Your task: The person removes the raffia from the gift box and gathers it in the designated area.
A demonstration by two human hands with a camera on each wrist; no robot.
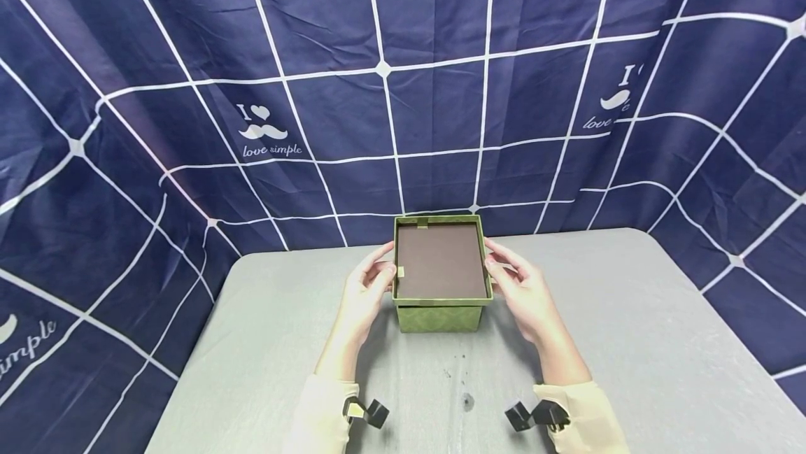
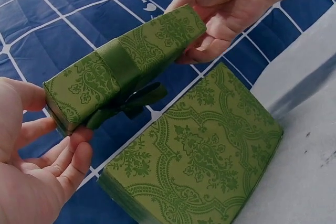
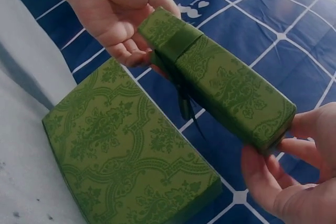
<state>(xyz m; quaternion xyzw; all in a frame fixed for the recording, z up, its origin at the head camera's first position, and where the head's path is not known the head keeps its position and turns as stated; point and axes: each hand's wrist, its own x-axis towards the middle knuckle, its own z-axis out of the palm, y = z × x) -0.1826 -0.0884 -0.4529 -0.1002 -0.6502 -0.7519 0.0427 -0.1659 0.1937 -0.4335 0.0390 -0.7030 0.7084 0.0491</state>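
Above a grey table (image 1: 271, 342), both hands (image 1: 365, 284) (image 1: 521, 293) grip a green lid (image 1: 443, 258) between them, over a box (image 1: 439, 320).

A pale grey table (image 1: 277, 342) before us.
On it we see a green patterned box (image 1: 439, 320), towards the far edge, and small dark marks (image 1: 467, 402).

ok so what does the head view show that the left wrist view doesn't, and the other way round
Only the head view shows the lid's brown inside facing up, and the readable "love simple" lettering on the backdrop. Only the left wrist view shows the dark green ribbon bow hanging from the lid. Both show the left hand and right hand holding the lid at opposite sides, the green box and the grey table.
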